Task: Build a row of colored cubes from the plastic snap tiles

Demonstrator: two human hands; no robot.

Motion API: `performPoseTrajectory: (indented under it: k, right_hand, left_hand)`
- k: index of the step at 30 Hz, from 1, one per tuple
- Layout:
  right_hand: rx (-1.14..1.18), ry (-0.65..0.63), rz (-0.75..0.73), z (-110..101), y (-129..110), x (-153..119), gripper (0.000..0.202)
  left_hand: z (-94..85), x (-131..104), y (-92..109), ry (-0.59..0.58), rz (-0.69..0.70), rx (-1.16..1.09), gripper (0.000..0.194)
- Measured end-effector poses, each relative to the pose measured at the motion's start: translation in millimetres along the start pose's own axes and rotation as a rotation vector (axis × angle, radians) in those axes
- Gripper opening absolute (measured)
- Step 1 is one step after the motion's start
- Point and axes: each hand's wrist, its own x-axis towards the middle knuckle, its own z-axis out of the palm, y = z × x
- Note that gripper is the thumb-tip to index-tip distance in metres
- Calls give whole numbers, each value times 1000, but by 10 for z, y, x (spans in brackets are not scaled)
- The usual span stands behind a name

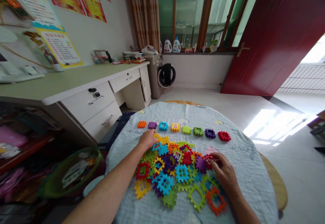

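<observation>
A heap of plastic interlocking building blocks with toothed edges lies on the cloth-covered round table, among them a blue window block (182, 173), an orange frame (215, 201) and a green frame (196, 197). My left hand (147, 140) is at the heap's far left edge, its curled fingers on a yellow block (157, 137); the fingertips are partly hidden. On the right side, my right hand (225, 171) pinches a red window block (208, 161) beside a purple block (201, 165). Beyond the heap runs a row of several blocks, from an orange block (142, 124) to red ones (224, 136).
A pale blue cloth (243, 170) covers the table. To the left stand a long desk (83, 75) with drawers and a green basket (50, 183). Farther back are a washing machine (153, 71) with its door open and a red door (274, 38).
</observation>
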Motion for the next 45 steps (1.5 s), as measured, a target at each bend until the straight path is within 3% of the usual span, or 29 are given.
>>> performPoseTrajectory:
  k: [3,9,13,19,22,31,38,45]
  right_hand:
    - [-20,-6,-9,9,4,7,28]
    - [-41,-42,0,35,55,11,26]
    - [-66,-50,-22,37,69,16,24]
    - [-81,-55,-44,32,68,18,22]
    - [-82,-62,-51,40,73,22,22]
    - [-72,-99,-26,40,84,19,25]
    - [-114,-74,-91,29,75,-10,23]
    - [-191,-84,-132,51,103,-14,25]
  left_hand:
    - [-30,5,5,-36,-8,-12,41]
    - [-103,-16,127,31,24,-1,14]
    - [-58,-11,283,94,62,13,20]
    - [28,7,427,-58,182,28,32]
    - [7,34,417,-93,163,48,33]
    - [63,69,423,-92,55,105,59]
    - [10,18,418,-63,39,87,51]
    - [-160,-120,115,65,130,-12,33]
